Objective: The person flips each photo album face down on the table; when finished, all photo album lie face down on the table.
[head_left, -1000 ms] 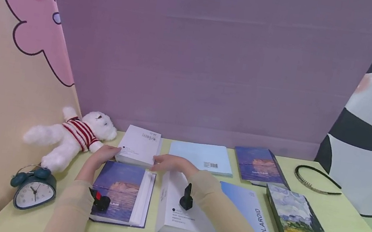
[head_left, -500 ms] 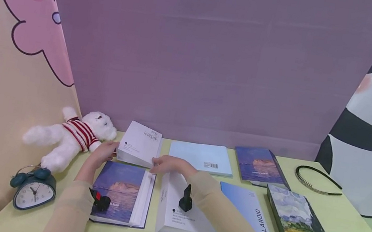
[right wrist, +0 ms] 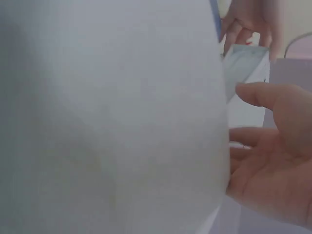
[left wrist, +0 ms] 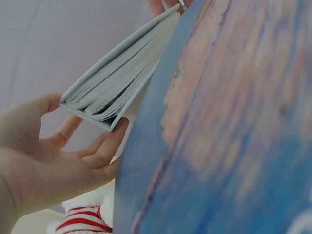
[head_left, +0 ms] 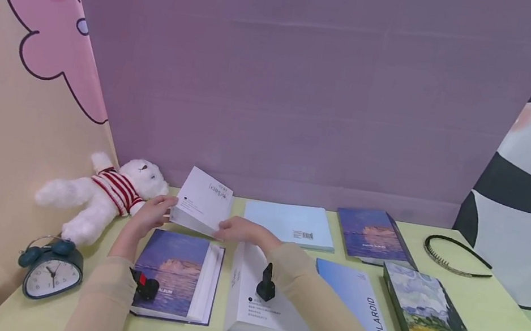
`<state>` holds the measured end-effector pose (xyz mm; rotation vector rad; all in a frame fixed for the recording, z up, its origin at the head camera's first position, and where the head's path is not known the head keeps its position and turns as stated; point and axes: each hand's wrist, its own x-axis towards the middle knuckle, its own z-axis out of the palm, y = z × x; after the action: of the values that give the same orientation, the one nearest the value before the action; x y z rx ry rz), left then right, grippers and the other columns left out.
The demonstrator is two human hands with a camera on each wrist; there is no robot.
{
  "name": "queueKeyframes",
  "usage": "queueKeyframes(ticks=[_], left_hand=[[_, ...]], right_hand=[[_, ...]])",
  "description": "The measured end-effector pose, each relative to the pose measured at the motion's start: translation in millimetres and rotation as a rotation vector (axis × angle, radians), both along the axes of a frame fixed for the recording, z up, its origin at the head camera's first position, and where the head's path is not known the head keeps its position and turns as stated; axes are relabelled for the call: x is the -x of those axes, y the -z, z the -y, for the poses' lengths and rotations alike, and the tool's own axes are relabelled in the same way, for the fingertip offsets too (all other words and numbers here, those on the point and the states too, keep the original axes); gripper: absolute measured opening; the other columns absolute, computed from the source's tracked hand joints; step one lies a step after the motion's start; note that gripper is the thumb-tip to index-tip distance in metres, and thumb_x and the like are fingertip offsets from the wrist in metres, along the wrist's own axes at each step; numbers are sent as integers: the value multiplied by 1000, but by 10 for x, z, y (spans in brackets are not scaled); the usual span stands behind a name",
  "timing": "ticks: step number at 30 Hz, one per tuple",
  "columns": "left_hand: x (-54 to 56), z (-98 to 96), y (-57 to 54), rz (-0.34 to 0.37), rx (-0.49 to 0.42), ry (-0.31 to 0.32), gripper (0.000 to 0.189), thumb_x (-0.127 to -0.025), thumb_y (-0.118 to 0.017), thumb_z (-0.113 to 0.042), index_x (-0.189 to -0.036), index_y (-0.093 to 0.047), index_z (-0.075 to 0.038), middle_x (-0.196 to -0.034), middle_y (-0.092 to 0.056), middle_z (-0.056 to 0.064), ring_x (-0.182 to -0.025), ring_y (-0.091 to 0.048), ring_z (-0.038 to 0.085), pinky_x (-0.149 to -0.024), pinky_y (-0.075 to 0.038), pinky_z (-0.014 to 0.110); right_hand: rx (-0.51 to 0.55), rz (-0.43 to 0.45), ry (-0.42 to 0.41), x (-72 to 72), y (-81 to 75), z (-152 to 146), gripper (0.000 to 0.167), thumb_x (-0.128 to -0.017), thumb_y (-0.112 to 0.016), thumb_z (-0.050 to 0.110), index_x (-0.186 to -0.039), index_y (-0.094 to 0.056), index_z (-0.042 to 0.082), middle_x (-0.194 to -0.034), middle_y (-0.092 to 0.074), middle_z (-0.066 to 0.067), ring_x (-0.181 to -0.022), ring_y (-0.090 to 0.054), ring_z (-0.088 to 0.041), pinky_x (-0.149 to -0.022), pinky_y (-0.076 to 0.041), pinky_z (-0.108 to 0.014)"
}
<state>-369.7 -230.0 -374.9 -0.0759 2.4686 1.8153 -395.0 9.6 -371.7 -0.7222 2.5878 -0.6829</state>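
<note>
A white hardcover book (head_left: 205,200) with small dark print is tilted at the back left, its left side raised higher than its right. My left hand (head_left: 152,214) grips its left side. In the left wrist view the thumb of that hand (left wrist: 58,151) lies at the cover's upper corner and its fingers support the cover from below, with page ends facing the camera. At the book's right front corner my right hand (head_left: 246,231) pinches the edge; its thumb (right wrist: 258,93) shows against the book in the right wrist view, while some fingertips are hidden.
A blue photo album (head_left: 172,274) and another thick white book (head_left: 269,315) lie in front. Further right are a POLAROID book (head_left: 353,299), a light blue book (head_left: 283,219), two painted-cover albums and a headband (head_left: 458,257). A plush bear (head_left: 109,193) and alarm clock (head_left: 54,271) sit left.
The white book's left side has risen off the table with the left hand, tilting it toward the right. The right hand has stayed at its right front corner, shifting only slightly.
</note>
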Motion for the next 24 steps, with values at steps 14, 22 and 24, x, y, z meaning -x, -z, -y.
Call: queueKeyframes(ticks=[14, 22, 24], left_hand=[[-52, -44, -125, -20, -39, -16, 63, -99, -42, -39, -143, -30, 5, -144, -33, 30, -127, -42, 43, -109, -33, 49], [-44, -100, -172, -14, -69, 3, 65, -98, -41, -43, -142, -31, 5, -143, -35, 26, -118, -47, 33, -107, -36, 47], [-43, -105, -179, -4, -91, 4, 65, -100, -35, -41, -143, -27, 8, -144, -32, 28, -115, -48, 32, -108, -36, 46]], right_hand=[[349, -72, 22, -73, -131, 185, 58, -94, -54, 31, -143, -38, 4, -149, -35, -12, -136, -37, -31, -109, -35, -42], [458, 32, 38, -87, -135, 289, 67, -93, -57, 33, -148, -28, 10, -149, -35, -14, -133, -42, -29, -101, -44, -40], [478, 50, 54, -97, -144, 299, 67, -93, -57, 33, -149, -27, 11, -149, -35, -14, -131, -43, -30, -100, -46, -40]])
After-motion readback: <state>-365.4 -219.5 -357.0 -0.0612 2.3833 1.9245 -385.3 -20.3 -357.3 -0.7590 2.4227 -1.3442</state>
